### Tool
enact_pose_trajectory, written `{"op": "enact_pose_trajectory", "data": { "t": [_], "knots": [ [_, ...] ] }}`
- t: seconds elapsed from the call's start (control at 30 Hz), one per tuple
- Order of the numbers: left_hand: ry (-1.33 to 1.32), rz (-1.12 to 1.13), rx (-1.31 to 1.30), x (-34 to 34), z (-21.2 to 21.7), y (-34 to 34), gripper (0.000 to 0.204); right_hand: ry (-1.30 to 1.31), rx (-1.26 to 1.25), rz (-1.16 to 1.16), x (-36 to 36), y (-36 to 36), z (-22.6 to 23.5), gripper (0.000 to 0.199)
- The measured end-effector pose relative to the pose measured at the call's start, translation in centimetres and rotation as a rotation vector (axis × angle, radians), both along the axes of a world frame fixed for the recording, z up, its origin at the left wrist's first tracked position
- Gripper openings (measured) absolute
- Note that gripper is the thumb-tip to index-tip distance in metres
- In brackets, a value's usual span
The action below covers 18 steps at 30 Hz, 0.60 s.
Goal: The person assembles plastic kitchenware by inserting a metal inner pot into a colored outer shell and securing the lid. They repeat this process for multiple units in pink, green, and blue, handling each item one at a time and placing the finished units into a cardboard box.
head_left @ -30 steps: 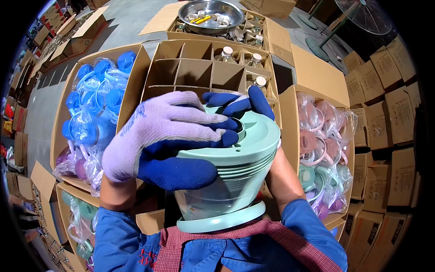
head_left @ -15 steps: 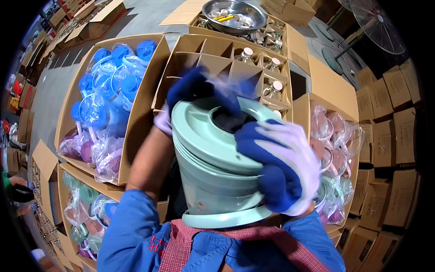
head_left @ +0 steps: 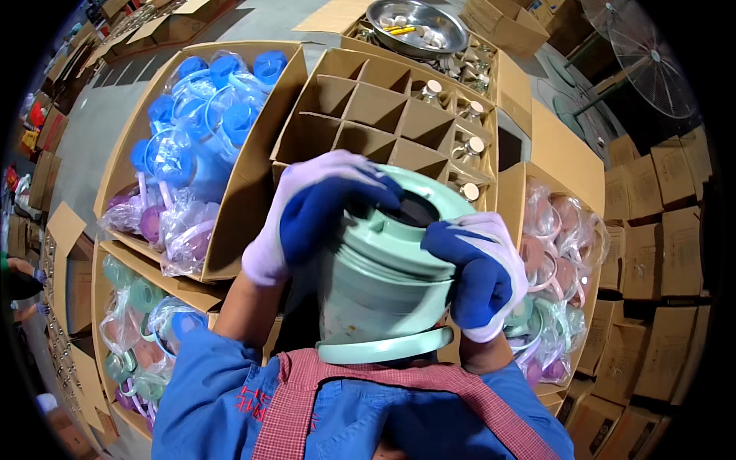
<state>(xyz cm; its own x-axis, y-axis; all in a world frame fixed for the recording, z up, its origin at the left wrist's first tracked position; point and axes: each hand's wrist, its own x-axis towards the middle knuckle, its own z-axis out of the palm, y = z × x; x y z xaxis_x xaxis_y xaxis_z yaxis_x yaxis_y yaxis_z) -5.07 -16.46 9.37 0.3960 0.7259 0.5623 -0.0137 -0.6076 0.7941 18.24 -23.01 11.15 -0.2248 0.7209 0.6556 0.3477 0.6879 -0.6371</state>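
Note:
A mint-green plastic jug [head_left: 379, 303] with a wide ringed top stands close to my chest, tilted a little. Its top has a round dark opening [head_left: 416, 209], and a curved mint-green band [head_left: 387, 349] crosses its lower side nearest me. Both hands wear lilac gloves with blue palms. My left hand [head_left: 322, 207] is closed over the left of the top, its fingertips at the edge of the opening. On the right, my right hand [head_left: 484, 272] grips the rim, thumb near the opening and fingers curled at the side.
Beyond the jug is a divided carton [head_left: 360, 100] with several capped bottles [head_left: 469, 149] along its right. Cartons of bagged blue jugs [head_left: 203, 123] and pink and green ones [head_left: 548, 261] flank me. A steel bowl [head_left: 418, 27], fans [head_left: 652, 57] and stacked cartons [head_left: 682, 245] stand farther off.
My left hand has come back from beyond the opening onto the left of the jug's top. My right hand has shifted slightly down the rim, and the jug has moved slightly right.

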Motion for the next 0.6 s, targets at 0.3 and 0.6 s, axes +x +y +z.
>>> {"op": "enact_pose_trajectory", "data": {
  "t": [0.3, 0.6],
  "knots": [
    [0.099, -0.075, -0.01, -0.3, 1.7, -0.9, 0.054, 0.574, -0.236, 0.171, 0.7, 2.6, -3.4, 0.028],
    [-0.182, -0.17, -0.192, 0.9, -2.0, 1.2, 0.057, 0.592, -0.206, 0.399, 1.9, 5.7, -5.7, 0.039]
  ]
}}
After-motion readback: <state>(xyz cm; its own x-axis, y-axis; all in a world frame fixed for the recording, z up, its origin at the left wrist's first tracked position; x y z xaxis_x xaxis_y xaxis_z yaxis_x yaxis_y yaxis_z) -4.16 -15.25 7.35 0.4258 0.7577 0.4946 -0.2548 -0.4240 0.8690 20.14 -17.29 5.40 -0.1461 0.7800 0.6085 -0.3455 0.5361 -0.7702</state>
